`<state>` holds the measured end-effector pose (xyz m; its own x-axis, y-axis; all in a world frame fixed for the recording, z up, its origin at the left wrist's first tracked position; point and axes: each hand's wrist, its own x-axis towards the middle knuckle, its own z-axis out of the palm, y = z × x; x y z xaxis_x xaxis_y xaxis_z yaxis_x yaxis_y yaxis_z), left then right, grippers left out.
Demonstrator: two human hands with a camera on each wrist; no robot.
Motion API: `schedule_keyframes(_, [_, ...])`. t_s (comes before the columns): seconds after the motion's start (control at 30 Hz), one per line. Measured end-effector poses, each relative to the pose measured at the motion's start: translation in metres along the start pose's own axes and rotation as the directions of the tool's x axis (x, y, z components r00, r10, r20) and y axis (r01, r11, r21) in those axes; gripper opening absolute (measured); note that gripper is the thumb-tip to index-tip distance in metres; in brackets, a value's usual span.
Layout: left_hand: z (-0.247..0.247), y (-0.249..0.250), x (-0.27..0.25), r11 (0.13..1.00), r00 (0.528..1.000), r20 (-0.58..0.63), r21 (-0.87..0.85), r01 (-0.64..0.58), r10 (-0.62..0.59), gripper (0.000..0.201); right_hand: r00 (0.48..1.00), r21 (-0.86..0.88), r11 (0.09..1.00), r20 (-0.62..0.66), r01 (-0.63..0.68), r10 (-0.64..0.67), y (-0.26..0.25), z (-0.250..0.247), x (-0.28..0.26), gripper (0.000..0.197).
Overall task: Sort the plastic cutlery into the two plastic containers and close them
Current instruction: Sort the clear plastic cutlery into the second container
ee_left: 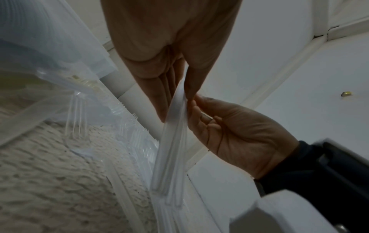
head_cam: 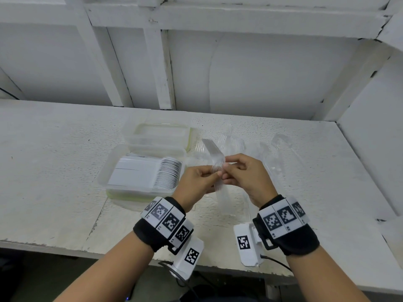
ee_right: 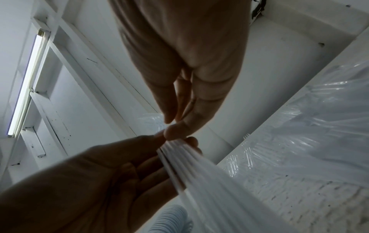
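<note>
Both hands (head_cam: 218,177) pinch cutlery stack (head_cam: 214,153); right-wrist view shows ceiling lamp (ee_right: 28,82).

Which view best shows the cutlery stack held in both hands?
Head view: the stack shows whole, the left hand and right hand pinching it above the table. Left wrist shows only the handles; right wrist shows them fanned, blurred.

Bare workroom: rough white-painted bench (head_cam: 54,171), panelled wall (head_cam: 261,73).
</note>
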<state>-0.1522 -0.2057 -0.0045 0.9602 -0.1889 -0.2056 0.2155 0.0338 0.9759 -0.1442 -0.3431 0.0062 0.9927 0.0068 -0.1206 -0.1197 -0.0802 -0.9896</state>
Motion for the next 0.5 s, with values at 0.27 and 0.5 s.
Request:
schedule_keyframes(0.27, [-0.0069,0.0058,0.0023,0.985,0.99,0.105,-0.13,0.112,-0.099,0.015,0.983,-0.265,0.947,0.049,0.182,-0.175,0.002,-0.001,-0.0056,0.029])
schedule_keyframes(0.5, [-0.0098,0.0095,0.0057,0.975,0.983,0.1,-0.147,0.168,-0.154,0.011,0.964,-0.429,0.864,0.098,0.265,-0.247,0.003,-0.0008,-0.0049,0.035])
